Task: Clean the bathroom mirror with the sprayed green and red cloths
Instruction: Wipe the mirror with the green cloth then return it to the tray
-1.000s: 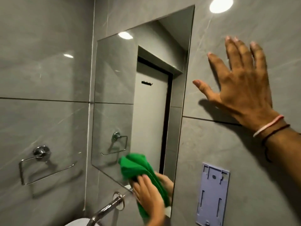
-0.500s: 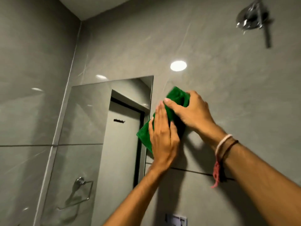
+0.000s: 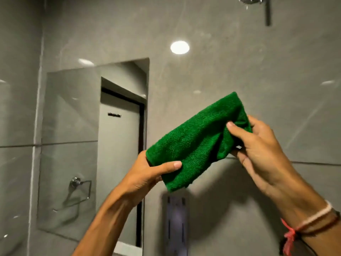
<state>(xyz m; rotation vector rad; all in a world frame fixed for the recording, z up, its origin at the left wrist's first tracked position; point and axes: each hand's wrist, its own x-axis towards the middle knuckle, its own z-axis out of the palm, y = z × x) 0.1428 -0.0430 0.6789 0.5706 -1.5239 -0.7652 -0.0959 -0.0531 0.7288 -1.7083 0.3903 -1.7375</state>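
The green cloth (image 3: 195,143) hangs stretched between both hands, in front of the grey tiled wall and to the right of the mirror. My left hand (image 3: 145,178) pinches its lower left corner between thumb and fingers. Its upper right end is gripped by my right hand (image 3: 258,148), which wears thread bands at the wrist. The frameless mirror (image 3: 73,126) is fixed on the wall at the left and reflects a door and a towel ring. No red cloth is in view.
A pale plastic wall bracket (image 3: 176,222) is mounted below the cloth. A chrome shower head (image 3: 249,0) and its pipe show at the top edge. The side wall closes in at the far left.
The cloth has come off the mirror's lower edge and up to the wall. Both hands then pulled it away from the tiles and spread it out between them.
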